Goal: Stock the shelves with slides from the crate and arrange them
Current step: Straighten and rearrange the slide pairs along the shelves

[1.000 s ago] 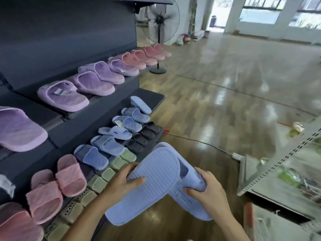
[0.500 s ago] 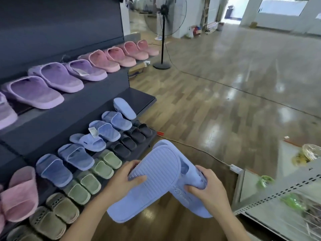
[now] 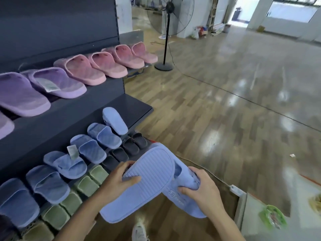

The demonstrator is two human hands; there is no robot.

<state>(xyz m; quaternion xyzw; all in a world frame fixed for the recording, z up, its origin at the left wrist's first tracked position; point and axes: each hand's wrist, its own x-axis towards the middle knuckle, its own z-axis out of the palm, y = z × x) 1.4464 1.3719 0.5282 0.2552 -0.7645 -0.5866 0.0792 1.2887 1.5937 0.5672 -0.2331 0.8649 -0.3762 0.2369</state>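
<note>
**Pair of light-blue slides held low in the centre of the frame, clear of the shelving and above the wooden floor (image 3: 225, 119).** The left hand (image 3: 119, 180) grasps the sole-up slide (image 3: 147, 185) at its left edge, thumb laid across the ribbed sole and fingers curled beneath. The right hand (image 3: 203, 192) clasps the second slide (image 3: 184, 200) by its strap, fingers wrapped round the band. Neither grip is released. The two slides cross in a V and touch near their far ends. This hold probably serves to part a nested pair so that each can be set down singly.

At the left of the frame the stock is sorted by colour and tier. Purple slides (image 3: 55, 82) and pink slides (image 3: 97, 66) occupy the top shelf. Blue slides (image 3: 102, 134) run in a slanted row along the middle shelf (image 3: 137, 106), with green slides (image 3: 83, 185) and dark slides (image 3: 132, 145) below them. Most sit strap up and close against a neighbour, presumably to show the strap and save room. The bare board past the far end of the blue row, near frame centre, seems the likely destination for the held pair. A standing fan (image 3: 166, 32) occupies the top centre. The crate cannot be made out.
</note>
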